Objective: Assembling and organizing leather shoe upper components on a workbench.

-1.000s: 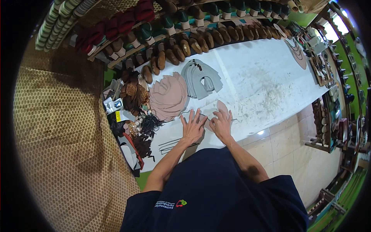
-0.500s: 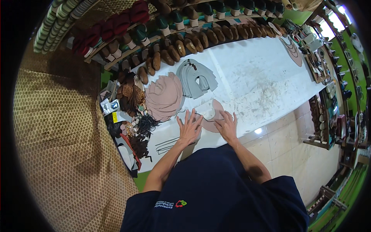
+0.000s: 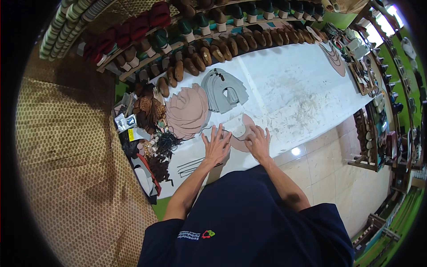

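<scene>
A pink curved shoe-upper piece [image 3: 247, 121] lies flat on the white-covered table [image 3: 284, 84] in front of me. My left hand [image 3: 216, 147] rests at its left end, palm down with fingers spread. Over its right side lies my right hand [image 3: 258, 143], fingers apart and slightly bent, the tips touching the piece. A thin dark strip shows by my left fingertips and along the piece's inner edge; part of it is hidden under the hand. Several thin dark strips [image 3: 189, 167] lie left of my left wrist.
Fanned stacks of pink pieces [image 3: 187, 111] and grey pieces [image 3: 218, 95] lie beyond my left hand. Leather scraps and black cords [image 3: 167, 144] crowd the left edge. Brown shoe lasts [image 3: 215, 53] line the back below a shelf of shoes. Tools [image 3: 362, 75] lie at the far right end.
My right hand has shifted slightly, its fingers a little more bent over the pink piece. My left hand stays nearly in place, and the view has moved slightly.
</scene>
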Demonstrator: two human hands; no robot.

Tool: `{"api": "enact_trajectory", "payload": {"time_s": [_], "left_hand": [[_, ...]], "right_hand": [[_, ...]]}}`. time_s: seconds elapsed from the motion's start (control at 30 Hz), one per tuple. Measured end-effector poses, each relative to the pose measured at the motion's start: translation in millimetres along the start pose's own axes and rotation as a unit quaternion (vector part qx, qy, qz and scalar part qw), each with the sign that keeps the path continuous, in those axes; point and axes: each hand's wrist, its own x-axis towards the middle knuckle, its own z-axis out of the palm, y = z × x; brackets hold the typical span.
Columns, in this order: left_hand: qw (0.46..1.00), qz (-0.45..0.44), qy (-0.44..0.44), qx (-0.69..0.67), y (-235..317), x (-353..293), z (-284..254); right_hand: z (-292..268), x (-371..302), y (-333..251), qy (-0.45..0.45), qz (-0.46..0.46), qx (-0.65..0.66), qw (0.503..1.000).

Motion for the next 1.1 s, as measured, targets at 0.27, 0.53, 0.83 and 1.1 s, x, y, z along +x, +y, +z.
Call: {"api": "enact_trajectory", "payload": {"time_s": [0.27, 0.53, 0.83, 1.1], "left_hand": [[1.0, 0.002, 0.003, -0.002, 1.2, 0.4, 0.7], [1.0, 0.007, 0.0, 0.003, -1.5, 0.4, 1.0], [1.0, 0.013, 0.0, 0.004, -1.5, -0.3, 0.9], [0.999, 0.031, 0.004, 0.005, 2.7, 1.0, -1.3]], "right_hand": [[1.1, -1.8, 3.9, 0.02, -0.028, 0.033, 0.999], [-0.5, -8.9, -13.7, 0.007, -0.018, 0.087, 0.996], [7.3, -13.4, -20.3, 0.012, -0.013, 0.075, 0.997], [9.9, -11.0, -11.3, -0.009, -0.002, 0.063, 0.998]]}}
